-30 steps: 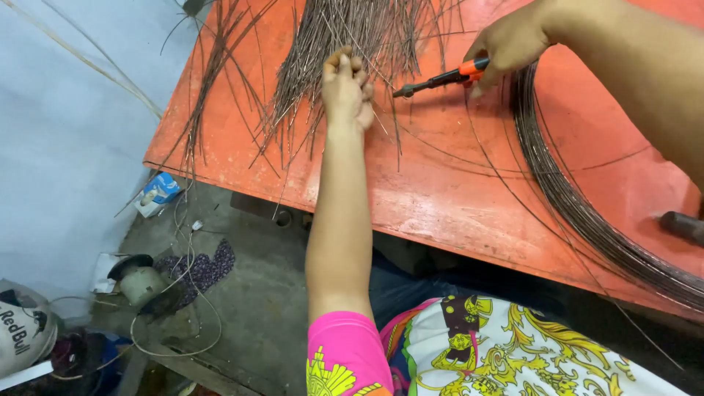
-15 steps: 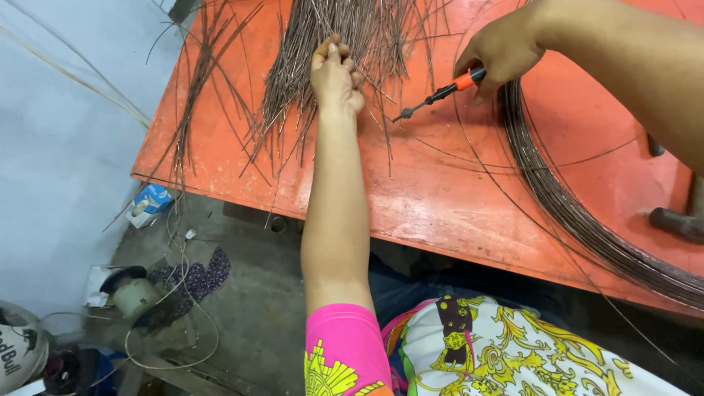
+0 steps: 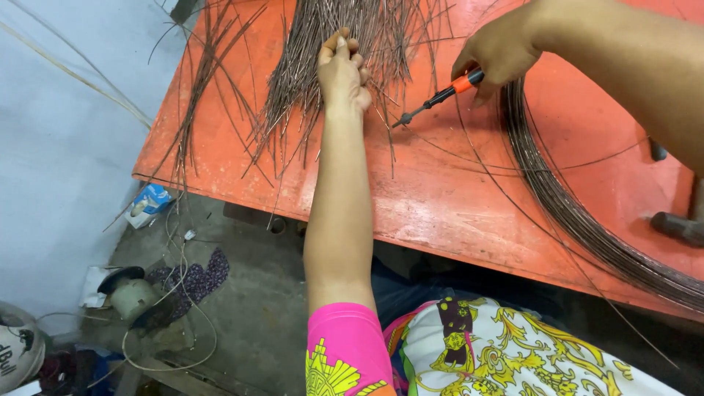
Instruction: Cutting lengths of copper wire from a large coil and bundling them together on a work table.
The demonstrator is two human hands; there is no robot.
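Orange paint covers the counter, which stands over a grey concrete floor. Cut copper wires lie fanned across its far side, and the left hand presses down on them with fingers closed together. Just to the right, the right hand is clamped on an orange-handled screwdriver, tip resting on the counter. A large wire coil curves along the right. A small spool sits on the floor.

free: bare table near edge | blocked: cut wires far, wire coil right
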